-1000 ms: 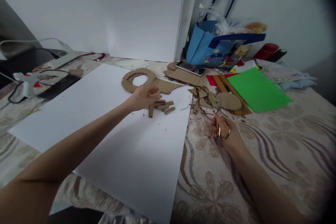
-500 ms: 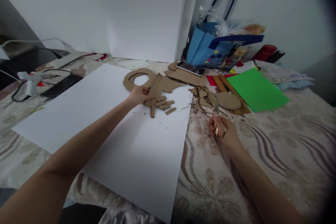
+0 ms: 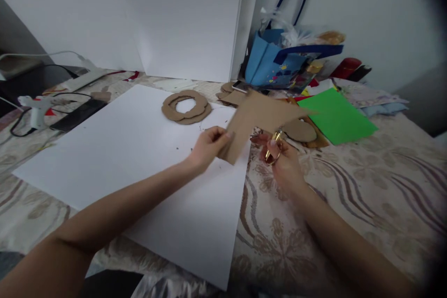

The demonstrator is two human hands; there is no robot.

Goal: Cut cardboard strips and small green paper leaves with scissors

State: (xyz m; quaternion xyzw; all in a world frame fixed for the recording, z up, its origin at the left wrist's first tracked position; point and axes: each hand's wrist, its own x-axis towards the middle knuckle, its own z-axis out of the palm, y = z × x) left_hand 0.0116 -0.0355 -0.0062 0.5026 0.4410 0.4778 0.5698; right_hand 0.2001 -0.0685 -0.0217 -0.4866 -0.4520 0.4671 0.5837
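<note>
My left hand [image 3: 211, 145] pinches the lower left corner of a cardboard piece [image 3: 258, 116], which is raised over the right edge of the white board [image 3: 146, 149]. Gold-handled scissors [image 3: 274, 146] are in my right hand [image 3: 281, 156], just right of and below the cardboard; their blades are hard to make out. Cardboard rings [image 3: 186, 117] lie on the board beyond my left hand. An oval cardboard piece [image 3: 299, 130] rests right of the scissors.
A green sheet [image 3: 338, 115] lies at the right. Behind it stands a blue bag [image 3: 275, 58] near the wall. At the far left are a glue gun [image 3: 37, 109] with cables and a black flat object [image 3: 80, 114]. A phone [image 3: 240, 86] lies at the back.
My left hand has moved right, lifting the cardboard piece. The small strips beside it no longer show on the board. My right hand and the scissors have shifted left and slightly up.
</note>
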